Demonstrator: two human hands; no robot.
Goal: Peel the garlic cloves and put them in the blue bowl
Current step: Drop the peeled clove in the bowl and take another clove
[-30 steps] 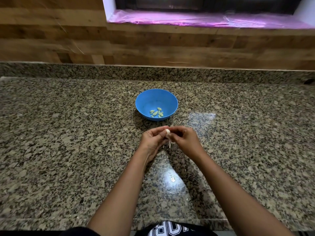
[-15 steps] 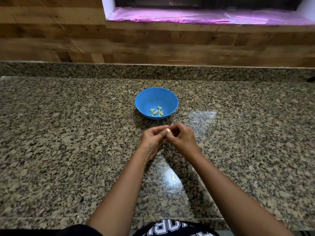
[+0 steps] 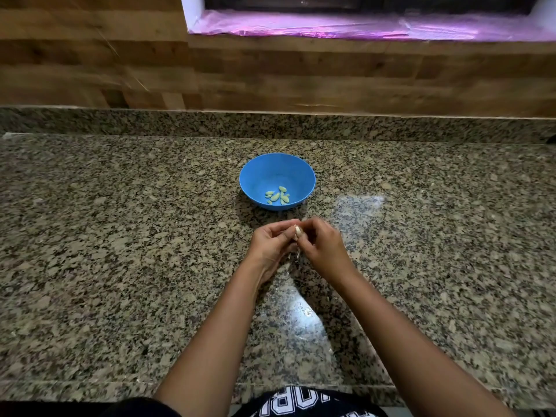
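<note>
Both hands meet just in front of the blue bowl (image 3: 251, 179), the left hand (image 3: 272, 245) and right hand (image 3: 320, 246) pinching one garlic clove (image 3: 298, 232) between their fingertips, likely held near the bowl so it drops in beside the peeled cloves (image 3: 278, 195) once skinned.

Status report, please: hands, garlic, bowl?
Left hand and right hand both pinch small white garlic clove. Round blue plastic bowl holds several pale peeled cloves. Nothing in the way.

Blue bowl (image 3: 296, 173) on granite counter (image 3: 120, 236)
</note>
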